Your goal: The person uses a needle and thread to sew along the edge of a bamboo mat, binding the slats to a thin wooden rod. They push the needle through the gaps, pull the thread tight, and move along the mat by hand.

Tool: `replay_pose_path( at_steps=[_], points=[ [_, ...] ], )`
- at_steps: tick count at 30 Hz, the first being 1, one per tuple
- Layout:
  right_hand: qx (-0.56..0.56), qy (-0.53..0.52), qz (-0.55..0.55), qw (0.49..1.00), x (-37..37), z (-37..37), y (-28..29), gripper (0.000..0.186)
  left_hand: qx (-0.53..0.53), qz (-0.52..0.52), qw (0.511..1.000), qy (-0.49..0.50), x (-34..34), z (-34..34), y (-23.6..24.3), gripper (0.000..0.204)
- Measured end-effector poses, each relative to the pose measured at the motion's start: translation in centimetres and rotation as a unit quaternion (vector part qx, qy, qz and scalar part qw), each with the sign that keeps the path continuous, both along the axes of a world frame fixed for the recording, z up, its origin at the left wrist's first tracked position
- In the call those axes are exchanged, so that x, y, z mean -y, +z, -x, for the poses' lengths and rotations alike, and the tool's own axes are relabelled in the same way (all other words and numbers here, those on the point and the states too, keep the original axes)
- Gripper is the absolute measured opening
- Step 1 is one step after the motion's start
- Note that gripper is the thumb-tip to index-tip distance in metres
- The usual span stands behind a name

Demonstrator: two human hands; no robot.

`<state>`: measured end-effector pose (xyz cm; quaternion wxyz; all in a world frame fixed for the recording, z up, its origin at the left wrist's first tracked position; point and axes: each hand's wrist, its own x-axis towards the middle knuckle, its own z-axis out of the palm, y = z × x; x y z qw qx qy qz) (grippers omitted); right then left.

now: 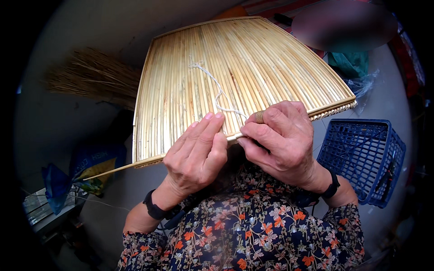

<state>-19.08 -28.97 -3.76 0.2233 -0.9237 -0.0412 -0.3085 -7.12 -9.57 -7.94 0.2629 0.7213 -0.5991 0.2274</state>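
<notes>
A broad panel of pale straw-coloured reeds (253, 67), laid side by side and edged with thin sticks, slants away in front of me. My left hand (194, 153) grips its near edge, with long fingers resting on the reeds and the thumb at the edge. Just to the right, my right hand (282, 137) pinches at that same edge; a brass-coloured ring band is on one finger. White string (219, 95) trails loosely over the reeds to the right fingertips, which hide its end. One thin stick (108, 172) juts beyond the panel's left corner.
A bundle of dry brown stalks (92, 74) lies at left, above a blue and yellow bag (99, 160). A blue plastic basket (357, 153) stands on the tiled floor at right. Green plastic (348, 64) lies behind the panel's right side.
</notes>
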Motion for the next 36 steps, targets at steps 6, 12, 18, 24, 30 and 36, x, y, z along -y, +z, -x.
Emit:
replay_pose_path(
  at_steps=[6,12,18,24,30,36],
  points=[
    [0.020,-0.006,0.005,1.000,-0.2,-0.2,-0.1,0.023,-0.009,-0.001,1.000,0.002,0.0,0.1,0.1,0.011],
    [0.023,-0.023,0.021,0.999,-0.8,-0.4,-0.1,0.021,-0.019,0.001,1.000,0.004,0.0,0.2,0.0,0.012],
    [0.009,-0.037,0.019,0.999,-1.2,-0.5,-0.2,0.019,-0.025,-0.002,1.000,0.014,0.0,0.6,0.3,0.019],
    [0.019,-0.025,0.010,0.999,-0.9,-0.3,-0.5,0.019,-0.006,-0.026,1.000,0.016,0.1,0.7,1.1,0.010],
    [0.008,0.032,-0.013,0.999,0.7,0.2,-0.8,0.031,0.004,-0.026,0.999,0.023,0.8,0.9,1.2,0.012],
    [0.062,0.069,0.006,0.996,0.9,2.7,-0.1,0.033,0.009,-0.024,0.999,0.024,1.0,0.5,1.5,0.012]
  ],
)
